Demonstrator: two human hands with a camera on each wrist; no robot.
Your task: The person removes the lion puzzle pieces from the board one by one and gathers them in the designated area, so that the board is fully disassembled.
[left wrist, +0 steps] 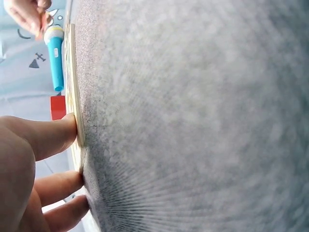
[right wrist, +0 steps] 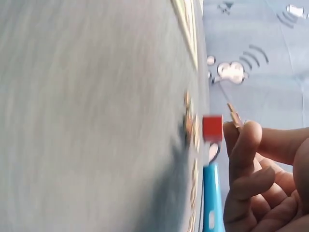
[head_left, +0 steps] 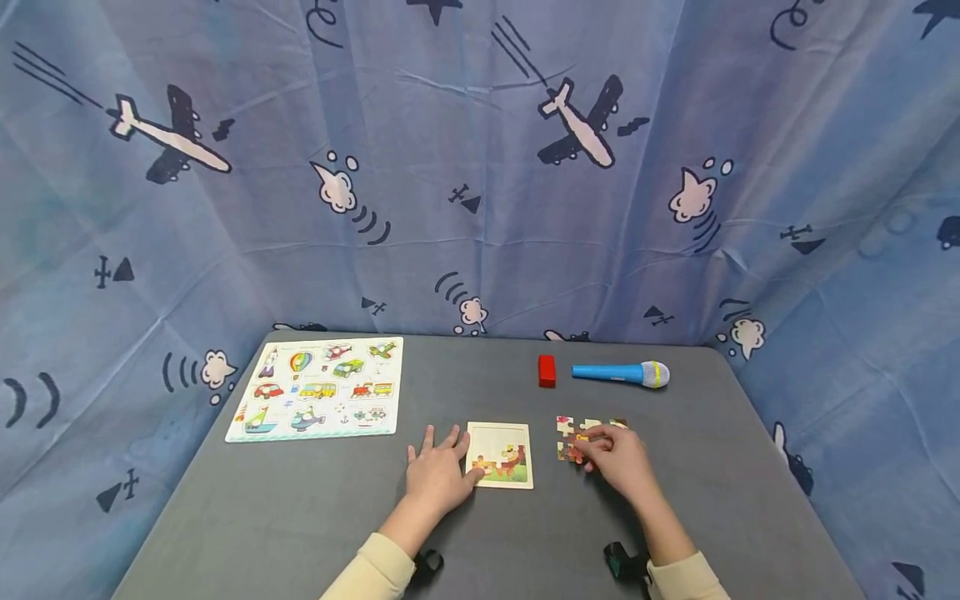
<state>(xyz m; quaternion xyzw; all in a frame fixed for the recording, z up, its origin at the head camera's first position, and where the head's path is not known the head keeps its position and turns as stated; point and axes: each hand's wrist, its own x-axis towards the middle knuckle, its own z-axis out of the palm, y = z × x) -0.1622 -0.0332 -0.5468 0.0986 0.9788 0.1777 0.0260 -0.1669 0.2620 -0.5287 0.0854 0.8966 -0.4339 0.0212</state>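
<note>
A small square jigsaw puzzle board with a pale wooden rim lies flat on the table; its lower part shows a picture of cartoon animals on grass, its upper part bare wood. My left hand rests spread at the board's left side, the thumb touching its lower left edge. To the right, my right hand pinches a puzzle piece between thumb and index finger, raised off the table in the right wrist view. Several loose puzzle pieces lie beneath and beside that hand, partly hidden by it.
Behind the pieces lie a red block and a blue toy microphone. A large white picture board with vehicles lies at the left of the grey table. A blue printed curtain hangs behind the table.
</note>
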